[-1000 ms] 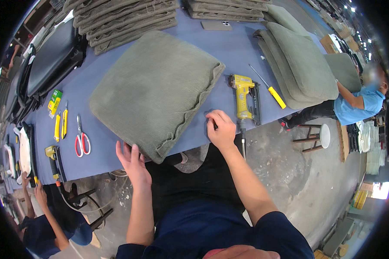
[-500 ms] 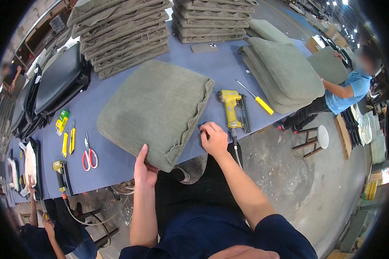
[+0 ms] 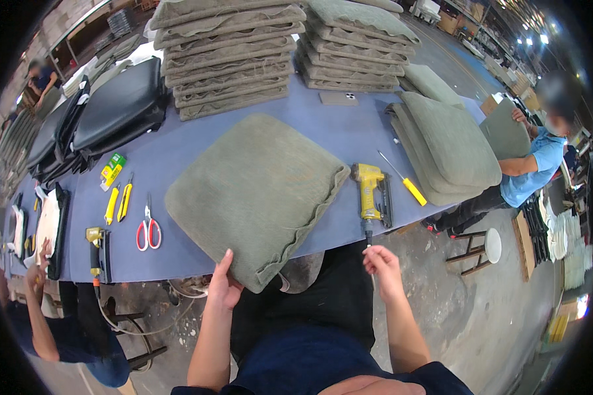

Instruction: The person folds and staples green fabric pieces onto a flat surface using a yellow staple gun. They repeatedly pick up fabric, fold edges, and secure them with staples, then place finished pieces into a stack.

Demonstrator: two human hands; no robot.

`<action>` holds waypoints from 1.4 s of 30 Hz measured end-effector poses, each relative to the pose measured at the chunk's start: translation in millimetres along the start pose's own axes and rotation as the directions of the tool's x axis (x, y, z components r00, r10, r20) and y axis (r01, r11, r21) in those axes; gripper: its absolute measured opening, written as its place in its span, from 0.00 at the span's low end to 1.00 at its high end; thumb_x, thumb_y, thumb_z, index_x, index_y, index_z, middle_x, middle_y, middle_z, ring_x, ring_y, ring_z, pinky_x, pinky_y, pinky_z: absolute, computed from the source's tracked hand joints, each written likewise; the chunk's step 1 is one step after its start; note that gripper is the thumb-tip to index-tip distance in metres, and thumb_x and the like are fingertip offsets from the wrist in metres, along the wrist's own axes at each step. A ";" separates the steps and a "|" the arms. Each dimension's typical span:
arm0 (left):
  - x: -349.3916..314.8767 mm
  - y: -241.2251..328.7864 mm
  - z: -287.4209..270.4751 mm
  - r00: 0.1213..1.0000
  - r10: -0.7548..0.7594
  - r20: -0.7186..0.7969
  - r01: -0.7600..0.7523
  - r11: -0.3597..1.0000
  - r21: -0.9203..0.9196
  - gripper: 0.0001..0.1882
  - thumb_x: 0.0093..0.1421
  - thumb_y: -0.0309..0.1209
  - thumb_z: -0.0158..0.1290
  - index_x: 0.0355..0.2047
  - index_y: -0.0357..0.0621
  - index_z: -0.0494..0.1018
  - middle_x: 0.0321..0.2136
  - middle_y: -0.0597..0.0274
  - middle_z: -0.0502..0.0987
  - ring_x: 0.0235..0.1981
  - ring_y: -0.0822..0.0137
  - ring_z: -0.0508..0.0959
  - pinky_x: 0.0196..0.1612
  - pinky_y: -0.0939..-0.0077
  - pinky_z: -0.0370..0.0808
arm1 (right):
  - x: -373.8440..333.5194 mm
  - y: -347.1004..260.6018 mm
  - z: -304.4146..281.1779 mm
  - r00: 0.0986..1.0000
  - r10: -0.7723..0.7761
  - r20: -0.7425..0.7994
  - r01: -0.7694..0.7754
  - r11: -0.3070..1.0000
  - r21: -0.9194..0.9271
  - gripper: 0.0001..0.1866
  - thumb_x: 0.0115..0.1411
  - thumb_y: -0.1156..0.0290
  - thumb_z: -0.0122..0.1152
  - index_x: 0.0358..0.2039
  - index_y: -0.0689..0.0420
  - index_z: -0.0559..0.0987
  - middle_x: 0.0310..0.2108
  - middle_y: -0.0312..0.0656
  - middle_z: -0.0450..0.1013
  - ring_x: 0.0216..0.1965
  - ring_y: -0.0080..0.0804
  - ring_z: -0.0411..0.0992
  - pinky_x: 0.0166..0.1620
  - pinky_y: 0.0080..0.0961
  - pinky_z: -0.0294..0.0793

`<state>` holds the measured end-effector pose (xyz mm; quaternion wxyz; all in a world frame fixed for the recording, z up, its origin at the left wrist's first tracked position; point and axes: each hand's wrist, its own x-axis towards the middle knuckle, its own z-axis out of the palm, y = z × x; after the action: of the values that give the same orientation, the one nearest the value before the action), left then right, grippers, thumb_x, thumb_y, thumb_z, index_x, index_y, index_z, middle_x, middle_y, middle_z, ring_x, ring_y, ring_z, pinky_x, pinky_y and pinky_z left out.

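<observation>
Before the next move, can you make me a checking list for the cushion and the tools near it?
1. Left grip at the cushion's near corner: ok.
2. Left grip firm underneath: cannot tell, hidden.
3. Cushion wholly on the table: not ok, one corner overhangs.
4. Scissors apart from the cushion: ok.
5. Screwdriver apart from the cushion: ok.
6. Right grip clear of the staple gun's hose: cannot tell.

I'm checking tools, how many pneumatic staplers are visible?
2: yellow pneumatic stapler right of the nearest cushion, black-handled one left of the scissors; others may be hidden.
</observation>
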<state>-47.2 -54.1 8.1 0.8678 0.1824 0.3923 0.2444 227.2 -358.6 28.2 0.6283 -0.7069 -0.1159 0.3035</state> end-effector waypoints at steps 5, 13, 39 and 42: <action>-16.3 0.4 30.5 1.000 0.011 0.028 -0.013 0.998 0.067 0.36 0.68 0.35 0.62 0.71 0.39 0.62 0.67 0.51 0.71 0.68 0.49 0.71 0.71 0.45 0.67 | -8.2 -5.9 47.6 0.986 0.082 0.146 -0.101 0.986 0.131 0.15 0.75 0.59 0.60 0.50 0.58 0.83 0.34 0.34 0.79 0.33 0.21 0.75 0.39 0.18 0.72; -147.0 0.6 10.9 0.957 -0.269 0.104 0.275 0.960 -0.049 0.40 0.63 0.40 0.61 0.73 0.41 0.63 0.67 0.48 0.73 0.68 0.44 0.73 0.71 0.42 0.69 | 34.1 -56.1 66.1 0.993 -0.116 0.016 0.051 0.554 0.831 0.41 0.75 0.34 0.41 0.76 0.51 0.61 0.71 0.46 0.65 0.69 0.46 0.66 0.70 0.50 0.64; -10.4 144.5 86.0 0.451 0.891 0.042 -0.866 0.426 0.262 0.29 0.77 0.51 0.48 0.63 0.40 0.73 0.55 0.54 0.80 0.52 0.61 0.81 0.61 0.65 0.76 | -48.2 -90.9 43.6 0.559 -0.811 -0.170 0.814 0.576 -0.070 0.52 0.49 0.38 0.82 0.61 0.67 0.75 0.51 0.48 0.82 0.50 0.37 0.81 0.54 0.35 0.79; -13.4 134.5 104.0 0.620 0.750 0.231 -0.759 0.648 -0.065 0.27 0.73 0.50 0.52 0.58 0.40 0.75 0.50 0.55 0.81 0.51 0.62 0.82 0.53 0.73 0.76 | -60.6 -75.2 18.2 0.634 -0.772 0.033 0.760 0.616 -0.207 0.48 0.45 0.48 0.86 0.59 0.67 0.76 0.50 0.47 0.83 0.49 0.37 0.82 0.55 0.35 0.80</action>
<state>-12.6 34.8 149.5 0.7217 0.3748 0.1778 0.5542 185.3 -362.9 117.0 0.6258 -0.6580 -0.4179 -0.0279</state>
